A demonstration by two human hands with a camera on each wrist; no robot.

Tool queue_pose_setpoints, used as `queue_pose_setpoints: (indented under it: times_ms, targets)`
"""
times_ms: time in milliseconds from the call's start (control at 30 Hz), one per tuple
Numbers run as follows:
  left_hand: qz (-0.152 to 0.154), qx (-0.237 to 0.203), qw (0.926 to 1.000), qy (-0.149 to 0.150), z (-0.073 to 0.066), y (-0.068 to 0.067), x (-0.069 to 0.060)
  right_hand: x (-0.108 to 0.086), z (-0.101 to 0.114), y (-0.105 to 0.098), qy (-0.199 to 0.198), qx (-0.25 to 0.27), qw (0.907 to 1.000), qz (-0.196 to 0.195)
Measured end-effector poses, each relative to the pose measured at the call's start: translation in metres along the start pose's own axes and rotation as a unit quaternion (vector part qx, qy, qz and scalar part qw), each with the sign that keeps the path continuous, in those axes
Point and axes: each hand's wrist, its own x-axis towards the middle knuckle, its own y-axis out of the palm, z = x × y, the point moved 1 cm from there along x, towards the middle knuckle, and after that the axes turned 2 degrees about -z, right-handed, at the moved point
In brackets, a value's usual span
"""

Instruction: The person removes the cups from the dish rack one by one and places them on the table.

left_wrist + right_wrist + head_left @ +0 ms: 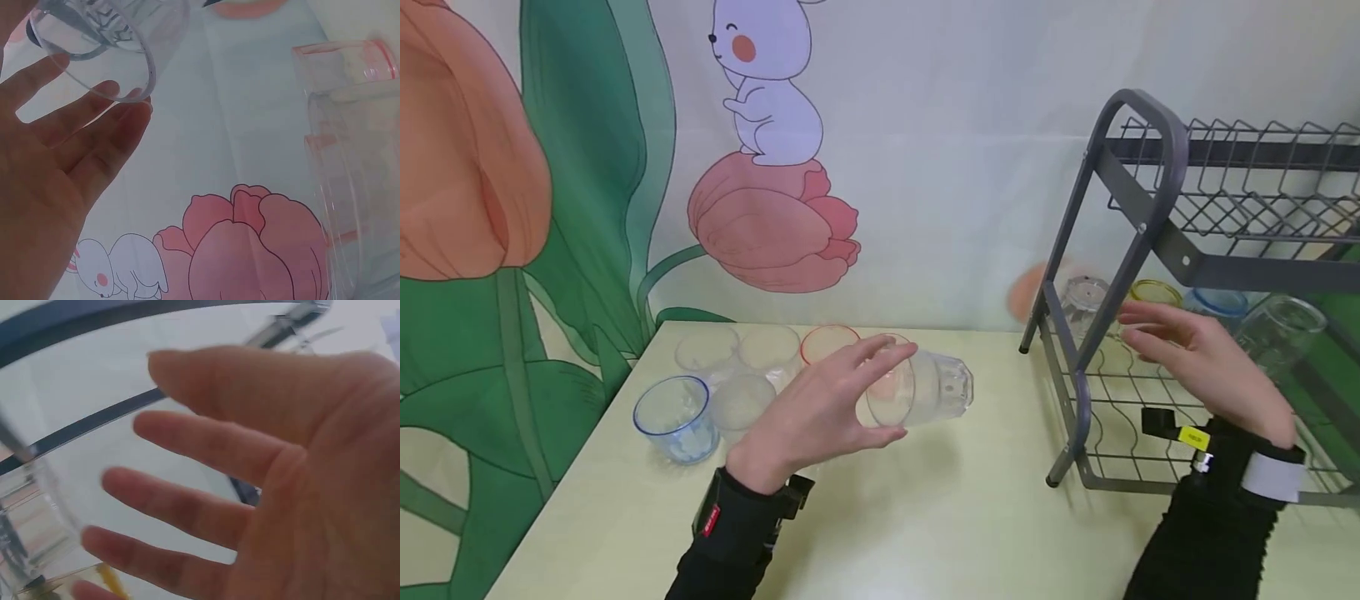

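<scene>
My left hand point(820, 408) holds a clear glass point(936, 387) tilted on its side above the table, its rim toward the palm and its base pointing right. In the left wrist view the fingers of my left hand point(69, 137) lie along the rim of that glass point(125, 50). Inside the rack's lower level, my right hand point(1210, 367) has its fingers extended and holds nothing; glasses stand behind and beside it. The right wrist view shows my right hand point(250, 469) with spread fingers, near a clear glass point(37, 519) and a yellow-rimmed one point(81, 584).
On the table's left stand a blue-rimmed glass point(677, 421), a red-rimmed glass point(829, 340) and several clear ones point(741, 400). The grey two-level rack point(1078, 400) is at the right, with a clear glass point(1281, 333), a blue one point(1217, 304) and a yellow-rimmed one point(1153, 292).
</scene>
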Motion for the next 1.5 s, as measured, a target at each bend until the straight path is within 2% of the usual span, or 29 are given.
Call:
queue_pose_setpoints:
  times_ms: [67, 233, 433, 700, 867, 1000, 1167, 1233, 1333, 1500]
  targets:
    - [0.008, 0.005, 0.9999, -0.002, 0.000, 0.003, -0.001, 0.005, -0.002, 0.001, 0.011, -0.014, 0.9998, 0.000]
    - [0.028, 0.020, 0.9992, -0.019, 0.000, 0.009, -0.003, 0.014, -0.001, 0.004, 0.032, -0.036, 0.9980, -0.042]
    - [0.070, 0.036, 0.9961, -0.041, 0.001, 0.017, -0.003, 0.015, -0.001, 0.003, 0.042, -0.071, 0.9945, -0.064]
    - [0.122, 0.039, 0.9867, -0.100, 0.001, 0.023, -0.001, 0.020, -0.005, 0.001, 0.034, -0.123, 0.9878, -0.089]
    - [0.138, 0.047, 0.9826, -0.116, 0.002, 0.026, -0.002, 0.034, -0.003, 0.004, 0.017, -0.168, 0.9834, -0.065]
    - [0.140, 0.080, 0.9807, -0.111, 0.004, 0.029, -0.002, 0.049, 0.002, 0.004, -0.061, -0.220, 0.9721, -0.053]
    - [0.137, 0.129, 0.9761, -0.109, 0.005, 0.033, -0.002, 0.070, 0.007, 0.009, -0.129, -0.242, 0.9613, -0.022]
    - [0.140, 0.136, 0.9743, -0.112, 0.006, 0.034, -0.002, 0.076, 0.009, 0.012, -0.139, -0.248, 0.9589, -0.006]
    - [0.152, 0.136, 0.9717, -0.120, 0.006, 0.037, -0.003, 0.082, 0.011, 0.016, -0.149, -0.275, 0.9498, 0.015]
    - [0.167, 0.133, 0.9681, -0.132, 0.007, 0.042, -0.002, 0.088, 0.008, 0.021, -0.136, -0.303, 0.9414, 0.059]
